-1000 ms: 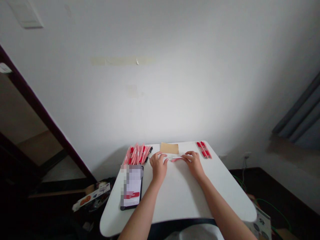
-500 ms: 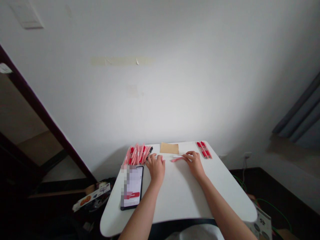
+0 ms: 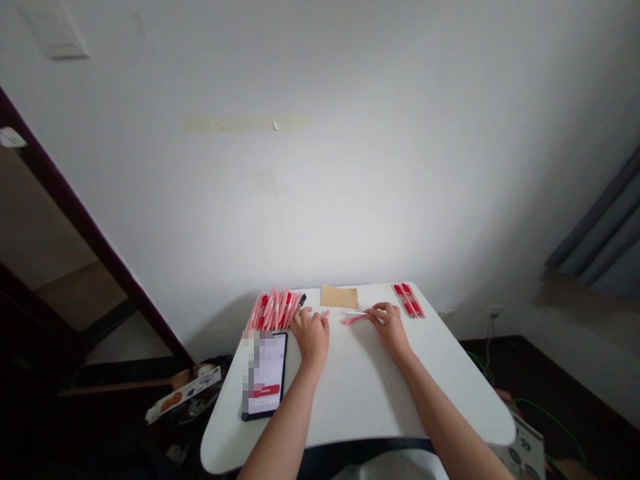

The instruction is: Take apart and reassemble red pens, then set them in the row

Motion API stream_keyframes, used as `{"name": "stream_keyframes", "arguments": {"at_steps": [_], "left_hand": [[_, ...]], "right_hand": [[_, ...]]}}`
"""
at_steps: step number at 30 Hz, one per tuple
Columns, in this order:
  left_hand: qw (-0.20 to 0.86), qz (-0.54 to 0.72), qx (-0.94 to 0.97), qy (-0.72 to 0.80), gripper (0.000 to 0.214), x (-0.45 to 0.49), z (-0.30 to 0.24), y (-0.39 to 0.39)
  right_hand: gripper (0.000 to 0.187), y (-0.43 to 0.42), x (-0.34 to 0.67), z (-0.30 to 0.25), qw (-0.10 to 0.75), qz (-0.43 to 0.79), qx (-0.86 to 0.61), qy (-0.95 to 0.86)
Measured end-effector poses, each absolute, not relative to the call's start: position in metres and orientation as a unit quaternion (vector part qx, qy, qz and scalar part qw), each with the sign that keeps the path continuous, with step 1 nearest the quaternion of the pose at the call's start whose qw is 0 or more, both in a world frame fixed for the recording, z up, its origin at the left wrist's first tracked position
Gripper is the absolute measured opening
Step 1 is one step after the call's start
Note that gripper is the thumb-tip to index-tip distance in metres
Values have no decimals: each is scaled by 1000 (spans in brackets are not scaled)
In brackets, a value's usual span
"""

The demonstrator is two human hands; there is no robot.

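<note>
On the white table [image 3: 360, 393], my left hand [image 3: 311, 337] is bent over the surface just right of a pile of pink and red pens [image 3: 274, 310]. A small pink pen part [image 3: 327, 314] pokes out between its thumb and forefinger; the rest is hidden. My right hand [image 3: 391, 330] pinches a slim white stick [image 3: 356, 313] that points left. Just below that stick, a pink pen part [image 3: 353, 320] reaches under the same fingertips; whether it is held too, I cannot tell.
A tan paper piece [image 3: 339, 297] lies at the table's back edge. Several red-and-pink pens [image 3: 410, 300] lie side by side at the back right. A phone [image 3: 265, 377] rests at the left, beside my left forearm. Behind the table stands a white wall [image 3: 350, 200].
My left fingers have shifted slightly, and the pink part at their tips shows a little more. My right hand stays in place with the white stick.
</note>
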State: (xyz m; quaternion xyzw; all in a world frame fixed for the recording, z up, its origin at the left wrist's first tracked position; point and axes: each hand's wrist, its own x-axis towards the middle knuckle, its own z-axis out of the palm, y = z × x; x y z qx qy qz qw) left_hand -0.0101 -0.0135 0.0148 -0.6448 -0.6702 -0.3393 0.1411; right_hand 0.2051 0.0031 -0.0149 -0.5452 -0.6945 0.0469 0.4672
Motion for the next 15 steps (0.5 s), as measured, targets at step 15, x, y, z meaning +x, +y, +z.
{"name": "stream_keyframes", "arguments": {"at_steps": [15], "left_hand": [[61, -411, -651, -635, 9, -8, 14, -10]], "right_hand": [[36, 3, 205, -14, 484, 32, -550, -680]]}}
